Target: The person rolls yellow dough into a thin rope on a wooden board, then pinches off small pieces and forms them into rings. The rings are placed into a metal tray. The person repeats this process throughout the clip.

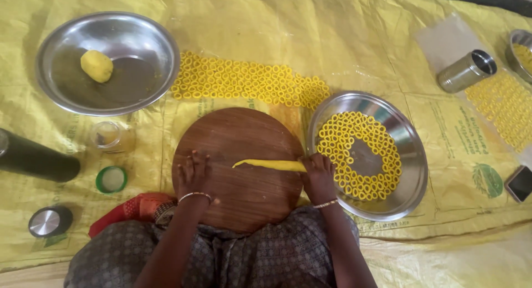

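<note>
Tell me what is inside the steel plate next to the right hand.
The steel plate holds small yellow dough rings packed in a broad ring around a bare middle. The right hand covers a bit of the rim.

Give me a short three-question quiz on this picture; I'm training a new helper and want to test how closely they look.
1. True or false: the right hand holds one end of the yellow dough strip on the round wooden board.
2. Where does the yellow dough ball lie? A) on the wooden board B) in the steel bowl at upper left C) in the steel plate beside the board
3. Fill in: the dough rings in that plate are laid in a ____ around a bare middle.

Key
1. True
2. B
3. circle

The left hand rests flat on the board.
</note>
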